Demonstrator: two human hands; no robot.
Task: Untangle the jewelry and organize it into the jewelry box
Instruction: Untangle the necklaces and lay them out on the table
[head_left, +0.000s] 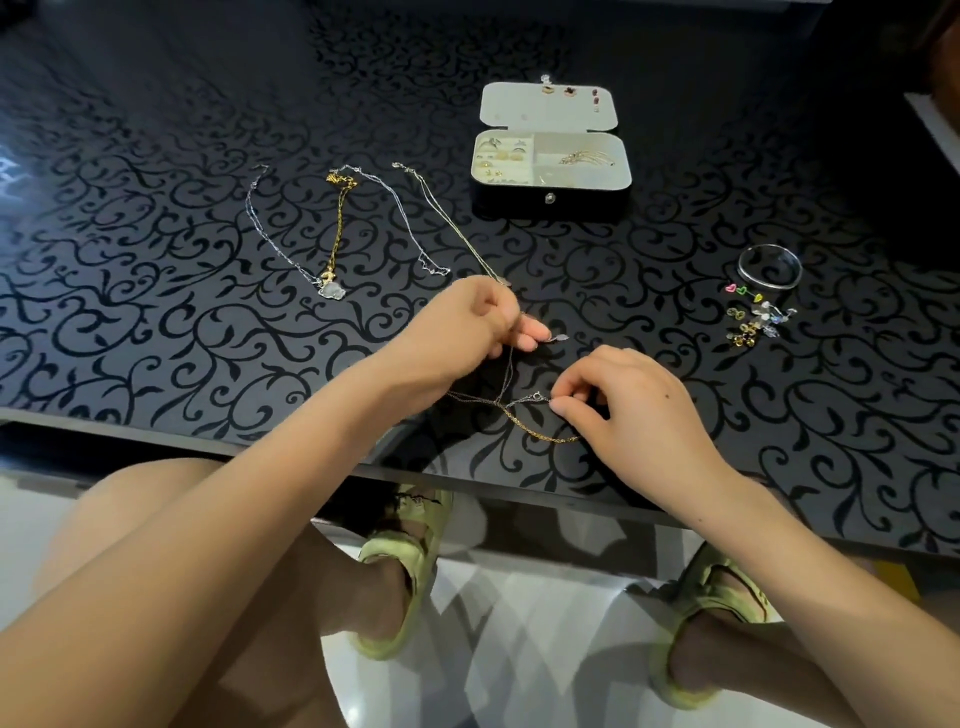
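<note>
Untangling is the step in hand. The left hand (483, 317) pinches thin strands lifted from the knot (500, 404). The right hand (623, 410) pinches the silver chain (524, 401) by its clasp end, at the knot's 3 o'clock. The gold chain (545, 435) trails toward 5 o'clock. The next move probably calls for gently drawing one strand free, then carrying it to the open box (519, 200) at 12 o'clock.

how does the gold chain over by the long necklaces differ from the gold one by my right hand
The far gold chain lies straight and untouched; the near gold chain curves, crossing silver strands that the left hand and right hand pinch. Both are gold.
</note>
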